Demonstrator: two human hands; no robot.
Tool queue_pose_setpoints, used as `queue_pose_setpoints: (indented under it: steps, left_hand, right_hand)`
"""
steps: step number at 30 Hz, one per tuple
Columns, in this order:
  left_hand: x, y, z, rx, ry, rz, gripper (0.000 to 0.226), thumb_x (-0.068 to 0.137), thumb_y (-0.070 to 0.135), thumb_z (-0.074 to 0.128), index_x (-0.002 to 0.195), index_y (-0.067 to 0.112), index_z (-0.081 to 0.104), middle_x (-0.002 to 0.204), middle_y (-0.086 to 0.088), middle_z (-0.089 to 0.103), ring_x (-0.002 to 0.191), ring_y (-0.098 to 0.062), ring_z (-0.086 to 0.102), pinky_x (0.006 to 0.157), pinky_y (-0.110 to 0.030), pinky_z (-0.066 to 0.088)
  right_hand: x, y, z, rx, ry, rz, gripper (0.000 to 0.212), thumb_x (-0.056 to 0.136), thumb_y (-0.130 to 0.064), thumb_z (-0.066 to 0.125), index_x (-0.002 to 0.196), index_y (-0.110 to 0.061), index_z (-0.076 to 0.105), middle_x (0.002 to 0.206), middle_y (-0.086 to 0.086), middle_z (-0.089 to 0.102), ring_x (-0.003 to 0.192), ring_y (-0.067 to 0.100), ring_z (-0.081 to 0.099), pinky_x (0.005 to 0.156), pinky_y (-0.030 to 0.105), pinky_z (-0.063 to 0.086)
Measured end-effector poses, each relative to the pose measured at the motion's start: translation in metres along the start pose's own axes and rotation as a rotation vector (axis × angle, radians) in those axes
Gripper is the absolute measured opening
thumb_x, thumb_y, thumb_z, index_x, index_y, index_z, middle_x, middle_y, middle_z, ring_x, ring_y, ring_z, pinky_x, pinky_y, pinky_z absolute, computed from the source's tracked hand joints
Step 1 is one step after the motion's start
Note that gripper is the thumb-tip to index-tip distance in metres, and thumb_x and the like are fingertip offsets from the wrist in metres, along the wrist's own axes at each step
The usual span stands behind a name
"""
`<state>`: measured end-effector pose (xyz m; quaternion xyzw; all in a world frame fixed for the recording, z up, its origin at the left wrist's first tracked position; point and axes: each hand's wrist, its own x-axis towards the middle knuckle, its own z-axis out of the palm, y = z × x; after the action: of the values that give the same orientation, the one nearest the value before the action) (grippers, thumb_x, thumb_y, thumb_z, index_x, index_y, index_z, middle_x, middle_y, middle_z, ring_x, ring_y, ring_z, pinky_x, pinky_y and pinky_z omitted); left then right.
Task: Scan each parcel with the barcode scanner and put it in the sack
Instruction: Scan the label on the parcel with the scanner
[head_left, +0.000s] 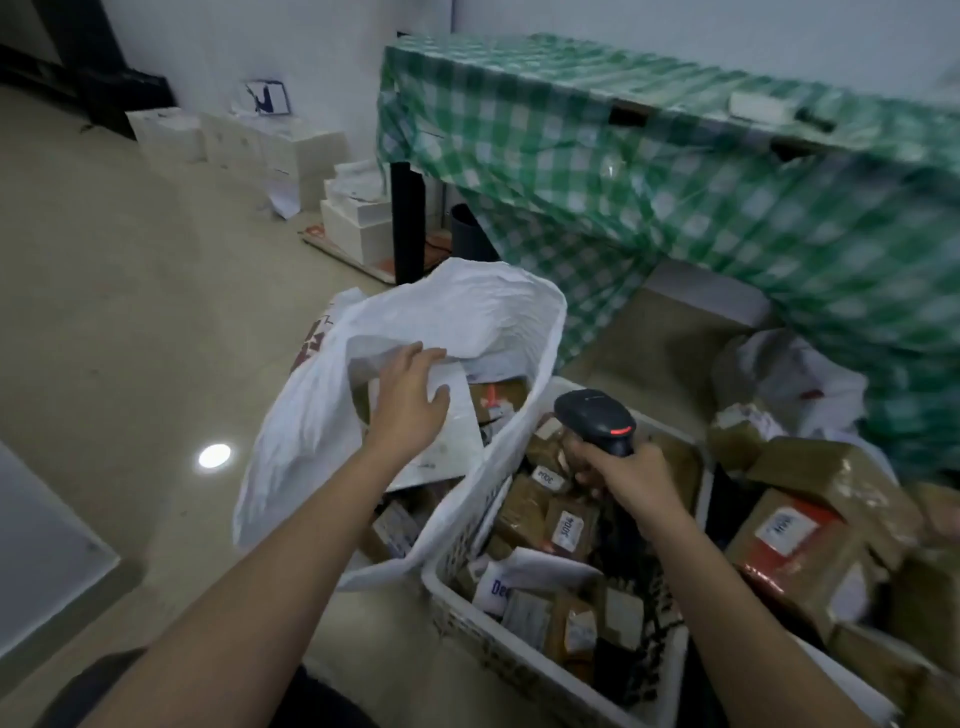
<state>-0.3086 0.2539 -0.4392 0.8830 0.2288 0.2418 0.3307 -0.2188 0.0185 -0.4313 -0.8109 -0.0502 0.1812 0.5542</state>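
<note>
A: L hand (410, 400) flat on white mailer (447, 441) in sack (467, 312)?
B: Yes, fingers loose. Push it deep. R hand (628, 473) grips barcode scanner (597, 421) over crate (519, 670), next parcel there

head view, looking down, close over both forearms
</note>
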Motion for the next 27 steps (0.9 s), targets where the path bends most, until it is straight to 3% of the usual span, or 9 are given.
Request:
queue_pose_setpoints:
  steps: [2, 4, 9, 11, 13, 16, 20, 23, 27]
  left_hand:
    - [-0.029, 0.021, 0.03, -0.075, -0.045, 0.087, 0.036, 0.09, 0.007, 0.058, 0.126, 0.01, 0.056, 0.131, -0.013, 0.05, 0.124, -0.027, 0.044, 0.099, -0.024, 0.028]
    - [-0.058, 0.037, 0.06, -0.171, -0.124, 0.087, 0.029, 0.09, 0.007, 0.058, 0.119, 0.011, 0.06, 0.121, -0.008, 0.053, 0.111, -0.02, 0.05, 0.095, -0.024, 0.037]
    - [-0.108, 0.042, 0.152, -0.205, -0.697, -0.075, 0.013, 0.09, 0.016, 0.057, 0.092, 0.003, 0.057, 0.085, -0.011, 0.054, 0.081, -0.023, 0.051, 0.073, -0.033, 0.041]
    - [-0.12, 0.017, 0.19, -0.015, -0.815, -0.16, 0.023, 0.093, 0.019, 0.056, 0.11, 0.004, 0.055, 0.105, -0.013, 0.059, 0.096, -0.024, 0.055, 0.081, -0.033, 0.044]
    - [-0.128, -0.016, 0.221, 0.181, -0.786, -0.179, 0.041, 0.092, 0.021, 0.057, 0.13, 0.007, 0.049, 0.132, -0.015, 0.051, 0.117, -0.028, 0.051, 0.096, -0.037, 0.046]
    - [-0.128, -0.05, 0.246, 0.287, -0.713, -0.157, 0.06, 0.089, 0.021, 0.058, 0.143, 0.01, 0.034, 0.149, -0.016, 0.032, 0.134, -0.033, 0.036, 0.106, -0.045, 0.04]
    - [-0.114, -0.067, 0.266, 0.359, -0.711, -0.135, 0.041, 0.089, 0.012, 0.055, 0.129, 0.008, 0.045, 0.127, -0.018, 0.054, 0.117, -0.036, 0.054, 0.093, -0.046, 0.048]
    - [-0.107, -0.063, 0.276, 0.444, -0.731, -0.17, 0.024, 0.092, 0.017, 0.054, 0.115, 0.01, 0.057, 0.112, -0.013, 0.064, 0.101, -0.031, 0.062, 0.081, -0.039, 0.052]
    - [-0.107, -0.05, 0.278, 0.473, -0.724, -0.174, 0.022, 0.092, 0.03, 0.055, 0.105, 0.018, 0.068, 0.1, -0.006, 0.069, 0.089, -0.024, 0.065, 0.071, -0.032, 0.05]
  right_hand:
    - [-0.022, 0.015, -0.026, 0.032, -0.003, 0.028, 0.014, 0.08, -0.014, 0.077, 0.077, -0.015, 0.064, 0.068, 0.011, 0.068, 0.057, 0.021, 0.064, 0.049, 0.022, 0.049]
    - [-0.037, 0.036, -0.046, 0.029, -0.002, 0.066, 0.014, 0.081, -0.014, 0.076, 0.078, -0.015, 0.062, 0.07, 0.012, 0.068, 0.057, 0.021, 0.064, 0.052, 0.025, 0.05]
    - [-0.048, 0.099, -0.07, 0.086, 0.109, 0.152, 0.014, 0.079, -0.014, 0.078, 0.082, -0.012, 0.065, 0.069, 0.011, 0.067, 0.06, 0.023, 0.064, 0.058, 0.032, 0.055]
    - [-0.045, 0.119, -0.068, 0.114, 0.121, 0.182, 0.014, 0.079, -0.016, 0.079, 0.078, -0.013, 0.065, 0.072, 0.015, 0.067, 0.063, 0.025, 0.064, 0.062, 0.036, 0.052]
    - [-0.037, 0.139, -0.063, 0.13, 0.121, 0.211, 0.016, 0.078, -0.019, 0.079, 0.077, -0.011, 0.066, 0.077, 0.021, 0.068, 0.068, 0.028, 0.064, 0.061, 0.036, 0.049]
    - [-0.019, 0.16, -0.055, 0.114, 0.102, 0.252, 0.019, 0.075, -0.029, 0.08, 0.08, -0.013, 0.07, 0.078, 0.016, 0.071, 0.076, 0.03, 0.068, 0.071, 0.044, 0.054]
    - [0.006, 0.178, -0.051, 0.12, 0.125, 0.308, 0.019, 0.074, -0.03, 0.08, 0.074, -0.014, 0.07, 0.071, 0.011, 0.07, 0.074, 0.028, 0.068, 0.074, 0.044, 0.055]
    - [0.017, 0.186, -0.052, 0.123, 0.145, 0.329, 0.018, 0.075, -0.029, 0.079, 0.074, -0.014, 0.07, 0.073, 0.011, 0.071, 0.079, 0.029, 0.069, 0.076, 0.043, 0.055]
    - [0.019, 0.189, -0.056, 0.182, 0.128, 0.354, 0.018, 0.079, -0.022, 0.077, 0.08, -0.006, 0.07, 0.074, 0.016, 0.069, 0.07, 0.025, 0.065, 0.066, 0.034, 0.05]
